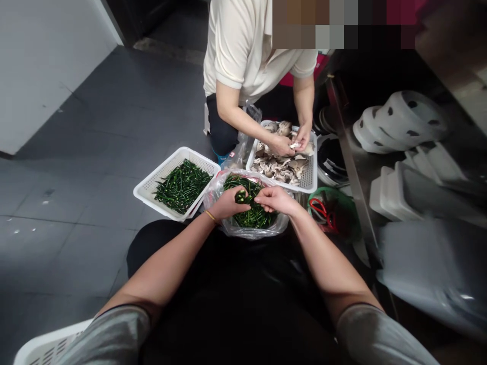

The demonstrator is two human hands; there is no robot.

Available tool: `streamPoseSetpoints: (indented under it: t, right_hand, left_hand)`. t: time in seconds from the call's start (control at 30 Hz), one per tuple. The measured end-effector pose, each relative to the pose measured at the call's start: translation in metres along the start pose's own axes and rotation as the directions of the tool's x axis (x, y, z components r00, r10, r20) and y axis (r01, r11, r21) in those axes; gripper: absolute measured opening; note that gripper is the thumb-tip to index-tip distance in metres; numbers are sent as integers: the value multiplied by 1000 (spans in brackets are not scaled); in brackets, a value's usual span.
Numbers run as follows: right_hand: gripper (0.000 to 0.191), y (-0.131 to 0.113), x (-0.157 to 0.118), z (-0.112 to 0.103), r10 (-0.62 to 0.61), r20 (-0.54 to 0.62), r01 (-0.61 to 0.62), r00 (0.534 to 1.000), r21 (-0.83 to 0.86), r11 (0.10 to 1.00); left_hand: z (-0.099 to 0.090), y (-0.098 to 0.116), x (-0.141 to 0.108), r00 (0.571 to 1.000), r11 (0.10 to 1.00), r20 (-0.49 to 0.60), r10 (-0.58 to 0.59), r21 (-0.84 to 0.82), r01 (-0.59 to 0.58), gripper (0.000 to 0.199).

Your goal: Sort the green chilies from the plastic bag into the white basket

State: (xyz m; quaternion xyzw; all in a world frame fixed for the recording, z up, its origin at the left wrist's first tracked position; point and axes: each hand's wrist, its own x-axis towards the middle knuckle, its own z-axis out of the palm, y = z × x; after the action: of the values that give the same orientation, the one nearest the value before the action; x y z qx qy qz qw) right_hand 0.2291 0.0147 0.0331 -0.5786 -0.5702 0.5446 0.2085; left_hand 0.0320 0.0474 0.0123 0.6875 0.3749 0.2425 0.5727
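Observation:
My left hand (pixel 227 204) is closed around a small bunch of green chili peppers (pixel 241 196), their ends showing between thumb and fingers. Beside it, my right hand (pixel 277 199) pinches with thumb and forefinger close to the bunch; what lies between those fingertips is too small to make out. Both hands are over a clear plastic bag (pixel 253 232) that stands open, full of more green chilies (pixel 254 219). To the left, a white perforated basket (pixel 146 195) holds a heap of green chilies (pixel 183 186).
Opposite me a person in a cream shirt (pixel 238 45) handles mushrooms over a white basket (pixel 312 175) of mushrooms. At right are a green basin (pixel 348 210) with red-handled scissors (pixel 321 209), and a metal shelf with stacked white containers (pixel 395 190). Another white basket (pixel 57 342) sits at lower left.

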Motion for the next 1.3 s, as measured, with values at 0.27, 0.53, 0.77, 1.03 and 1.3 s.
streamPoseSetpoints:
  t: [0.27, 0.53, 0.77, 1.03, 1.3]
  right_hand:
    - [24, -2, -9, 5, -514, -458, 285, 726, -480, 830]
    - [25, 10, 1, 20, 23, -114, -28, 993, -37, 999]
    - [38, 8, 14, 69, 157, -39, -115, 987, 516, 849]
    - [19, 8, 4, 62, -2, -229, -51, 974, -223, 973]
    - [22, 0, -12, 53, -120, 285, 135, 951, -33, 990]
  left_hand:
    - [-1, 2, -2, 945, 778, 247, -215, -541, 319, 42]
    - [0, -12, 3, 934, 710, -111, -341, -681, 178, 40]
    - [10, -13, 1, 942, 686, -93, -323, -708, 166, 34]
    - [18, -14, 1, 921, 968, -347, -180, -229, 103, 40]
    - [1, -6, 5, 910, 648, -95, -403, -732, 210, 32]
